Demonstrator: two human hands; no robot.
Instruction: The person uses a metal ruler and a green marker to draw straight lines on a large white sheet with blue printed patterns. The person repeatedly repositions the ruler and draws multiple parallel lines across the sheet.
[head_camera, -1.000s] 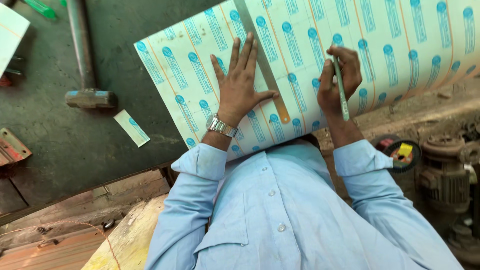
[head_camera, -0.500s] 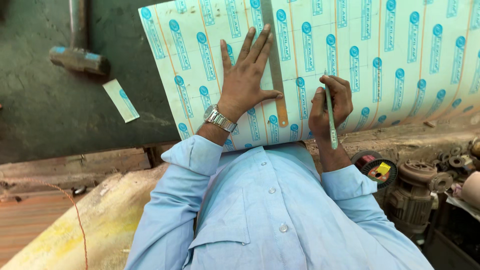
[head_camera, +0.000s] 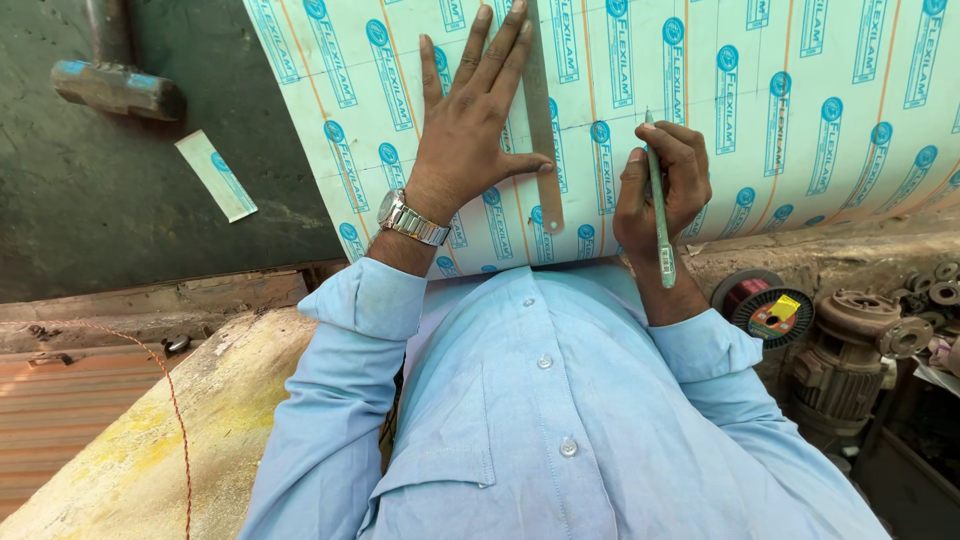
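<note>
A large pale sheet (head_camera: 780, 130) printed with blue marks and thin orange lines lies on a dark workbench (head_camera: 120, 230). My left hand (head_camera: 470, 120), with a metal watch on the wrist, presses flat with spread fingers on a metal ruler (head_camera: 541, 140) that runs up the sheet. My right hand (head_camera: 665, 185) grips a green pencil (head_camera: 659, 200) with its tip on the sheet just right of the ruler. My light blue shirt fills the lower part of the view.
A hammer (head_camera: 115, 85) and a small offcut strip (head_camera: 215, 175) lie on the bench to the left. A spool of copper wire (head_camera: 765, 305) and a rusty motor (head_camera: 850, 350) sit low at the right. Yellowish board lies at lower left.
The view has shifted, so the sheet and both hands sit higher and more to the right. My left hand stays on the ruler and my right keeps the pencil near it.
</note>
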